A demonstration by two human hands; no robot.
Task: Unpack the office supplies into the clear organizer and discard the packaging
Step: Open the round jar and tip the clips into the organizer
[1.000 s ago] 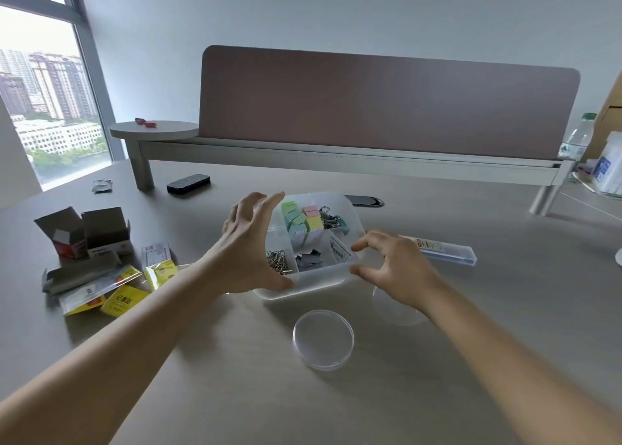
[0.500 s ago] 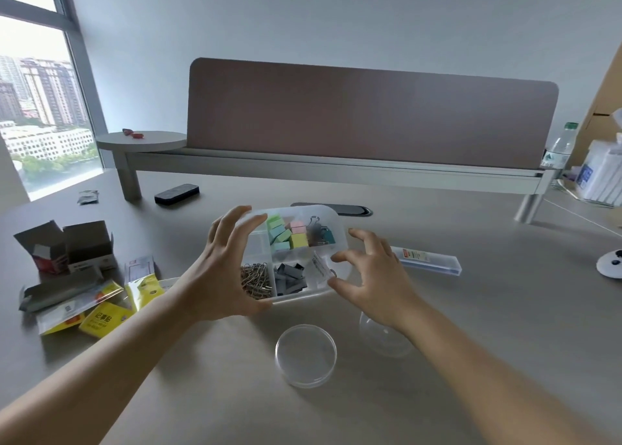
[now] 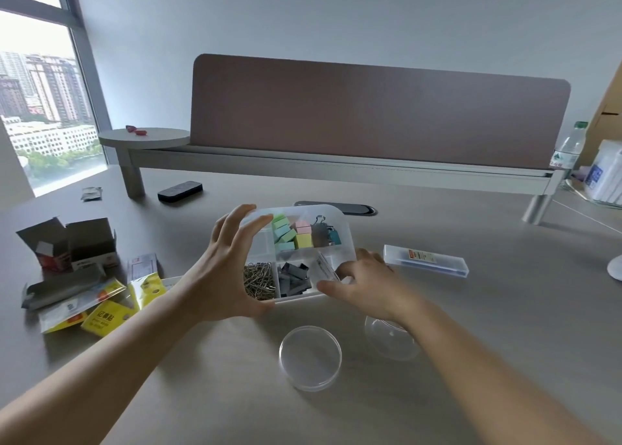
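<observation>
Nearest on the grey table (image 3: 471, 310) lies a round clear lid (image 3: 310, 357), with a second clear round dish (image 3: 392, 338) just right of it, partly under the person's right wrist. Beyond these, both hands frame the clear organizer (image 3: 331, 215). The left hand (image 3: 222, 276) is spread wide along its left side, thumb at the near corner and fingers curled over the far left rim. The right hand (image 3: 367, 283) rests at the near right corner, fingers loosely bent against the wall; whether it truly grips I cannot tell. Inside sit paper clips (image 3: 261, 279) and black binder clips (image 3: 294, 278) in the near compartments, pastel clips (image 3: 291, 231) further back. Left of the hands lies the opened packaging (image 3: 77, 269); to the right, a clear pen case (image 3: 425, 260). Farthest, a brown divider panel (image 3: 370, 114).
</observation>
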